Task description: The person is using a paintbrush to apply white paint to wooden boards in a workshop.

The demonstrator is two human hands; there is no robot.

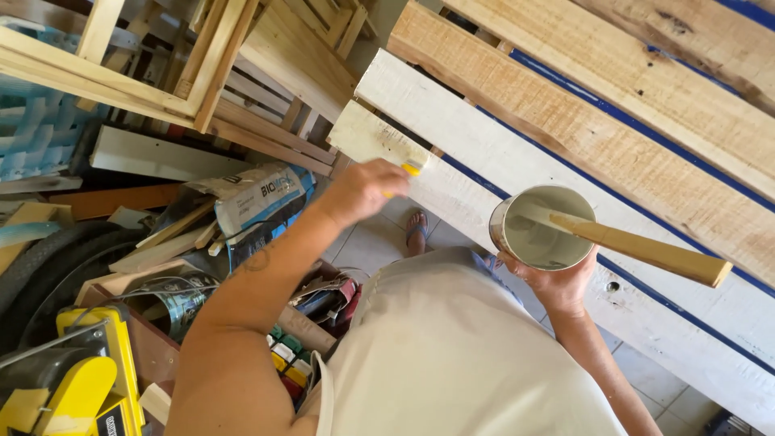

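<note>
Head view shows us mid-coat: our left hand [359, 190] grips a yellow-handled brush [410, 169] on the whitened plank [452, 129], right hand [557, 282] clasps the paint can [541, 230], so we judge reloading comes next.

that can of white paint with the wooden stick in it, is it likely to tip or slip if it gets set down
The can probably turns top-heavy: the stick leans far past its rim. Being round, it would likely roll if tipped. Paint on the walls may make it slippery in the right hand.

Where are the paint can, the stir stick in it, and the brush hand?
paint can [539, 236]: head view, on its grey inner wall.
stir stick [646, 250]: head view, mid-shaft.
left hand [363, 190]: head view, on its back.
</note>
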